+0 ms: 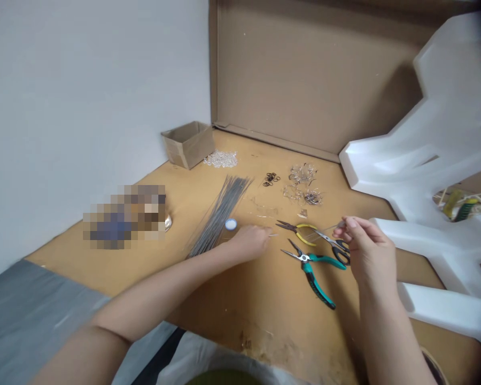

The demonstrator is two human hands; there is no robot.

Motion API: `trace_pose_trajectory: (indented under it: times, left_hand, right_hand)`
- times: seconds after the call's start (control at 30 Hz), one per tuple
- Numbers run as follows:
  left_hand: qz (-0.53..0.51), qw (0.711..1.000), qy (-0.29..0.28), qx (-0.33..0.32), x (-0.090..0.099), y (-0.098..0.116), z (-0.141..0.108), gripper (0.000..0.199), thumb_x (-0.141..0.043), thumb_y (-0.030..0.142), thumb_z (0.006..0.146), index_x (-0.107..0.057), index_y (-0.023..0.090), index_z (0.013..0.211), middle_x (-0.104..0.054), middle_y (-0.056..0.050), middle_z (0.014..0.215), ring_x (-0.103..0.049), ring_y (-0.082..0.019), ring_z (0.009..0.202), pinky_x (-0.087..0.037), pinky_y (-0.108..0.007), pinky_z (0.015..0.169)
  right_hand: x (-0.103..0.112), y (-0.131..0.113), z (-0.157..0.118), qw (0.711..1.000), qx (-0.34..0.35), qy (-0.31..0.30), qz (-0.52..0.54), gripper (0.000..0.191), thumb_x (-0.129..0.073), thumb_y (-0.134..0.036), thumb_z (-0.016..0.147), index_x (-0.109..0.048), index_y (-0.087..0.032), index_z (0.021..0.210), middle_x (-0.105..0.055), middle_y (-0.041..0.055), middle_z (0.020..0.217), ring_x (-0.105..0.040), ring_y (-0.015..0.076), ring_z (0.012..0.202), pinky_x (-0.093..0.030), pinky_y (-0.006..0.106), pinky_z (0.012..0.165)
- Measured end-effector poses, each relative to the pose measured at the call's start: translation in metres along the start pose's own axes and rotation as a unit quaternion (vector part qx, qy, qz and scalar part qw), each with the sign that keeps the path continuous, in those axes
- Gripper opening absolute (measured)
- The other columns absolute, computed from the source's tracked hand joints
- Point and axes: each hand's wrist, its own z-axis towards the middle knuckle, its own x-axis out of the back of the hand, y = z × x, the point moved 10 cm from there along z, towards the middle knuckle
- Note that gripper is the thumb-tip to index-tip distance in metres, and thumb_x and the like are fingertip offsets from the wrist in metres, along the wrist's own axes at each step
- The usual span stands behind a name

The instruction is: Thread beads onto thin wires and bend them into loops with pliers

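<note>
1. Fingers (347, 227) of our right hand (369, 251) are pinched shut, thumb against forefinger, and seem to hold a fine wire (332, 229), though it is too thin for us to be sure.
2. Our left hand (248, 240) is closed, curled round a short bright wire (272, 234) whose tip pokes out toward the tools.
3. Between our hands, on the table (264, 310), lie yellow-handled pliers (302, 232), teal-handled needle-nose pliers (315, 272) and black-handled scissors (339, 251), all set down and close together.
4. Farther out lie a bundle of steel wires (220, 214), a white round cap (231, 224), black rubber rings (271, 179), tangled wire hooks (302, 174), clear beads (220, 158) and a cardboard box (188, 144).
5. We judge that we are at a hand-working step, handling wire with our fingers alone; the next move calls for a steady pinch, with the tools within easy reach.
</note>
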Motion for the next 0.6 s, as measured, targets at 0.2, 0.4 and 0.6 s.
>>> trace_pose_trajectory:
  times: [0.2, 0.4, 0.6]
  left_hand:
    - [-0.309, 0.949, -0.008, 0.059, -0.01, -0.002, 0.008, 0.033, -0.052, 0.041, 0.075, -0.04, 0.016, 0.057, -0.033, 0.006, 0.051, -0.028, -0.006, 0.046, -0.02, -0.021, 0.047]
    - [-0.524, 0.846, 0.097, 0.014, 0.018, 0.012, 0.002, 0.039, -0.056, 0.038, 0.076, -0.031, 0.016, 0.055, -0.027, 0.008, 0.046, -0.021, -0.003, 0.042, -0.018, -0.02, 0.045]
    - [-0.506, 0.843, 0.181, -0.011, 0.032, 0.007, -0.005, 0.023, -0.058, 0.034, 0.076, -0.044, 0.017, 0.07, -0.04, 0.009, 0.044, -0.031, -0.003, 0.039, -0.022, -0.018, 0.042]
  right_hand:
    - [0.002, 0.022, -0.004, 1.0, -0.025, -0.006, 0.003, 0.018, -0.067, -0.032, 0.068, -0.065, -0.017, 0.078, -0.062, 0.0009, 0.064, -0.058, 0.0133, 0.055, -0.051, 0.032, 0.061]
    - [0.005, 0.023, -0.008, 1.0, -0.03, -0.002, 0.003, 0.017, -0.067, -0.031, 0.069, -0.066, -0.018, 0.079, -0.063, 0.0006, 0.064, -0.059, 0.0131, 0.057, -0.05, 0.03, 0.061]
    - [0.003, 0.02, -0.01, 1.0, -0.022, -0.009, -0.016, 0.018, -0.066, -0.032, 0.069, -0.066, -0.018, 0.08, -0.063, 0.0014, 0.064, -0.059, 0.014, 0.058, -0.05, 0.03, 0.058]
